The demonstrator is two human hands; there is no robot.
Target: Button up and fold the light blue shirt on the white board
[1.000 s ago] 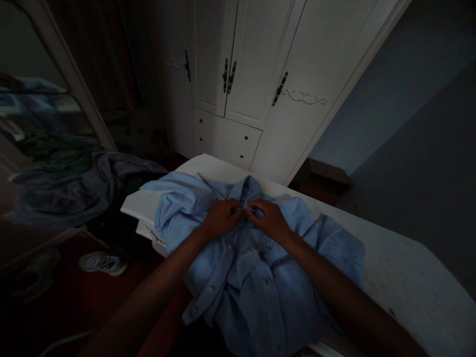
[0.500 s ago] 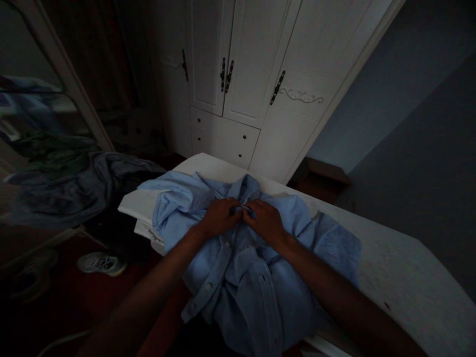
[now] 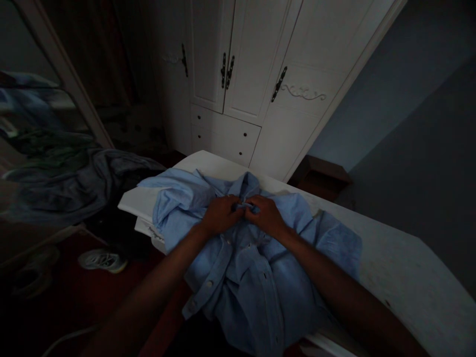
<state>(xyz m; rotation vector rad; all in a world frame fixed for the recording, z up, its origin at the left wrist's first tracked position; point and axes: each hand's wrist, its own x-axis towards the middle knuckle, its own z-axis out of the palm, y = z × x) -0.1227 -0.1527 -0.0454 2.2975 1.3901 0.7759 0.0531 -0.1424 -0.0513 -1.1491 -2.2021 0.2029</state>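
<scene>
A light blue button-up shirt lies crumpled on a white table, its collar toward the far side and its lower part hanging over the near edge. My left hand and my right hand meet just below the collar. Both pinch the shirt's front placket where the two edges come together, fingers closed on the cloth. A row of small buttons runs down the open front toward me.
A white wardrobe with dark handles and small drawers stands behind the table. A pile of dark clothes lies at the left by a mirror frame. A sneaker sits on the dark floor. A brown box stands beside the wardrobe.
My hands stay together at the collar, shifting slightly up and closer. The shirt has barely moved.
</scene>
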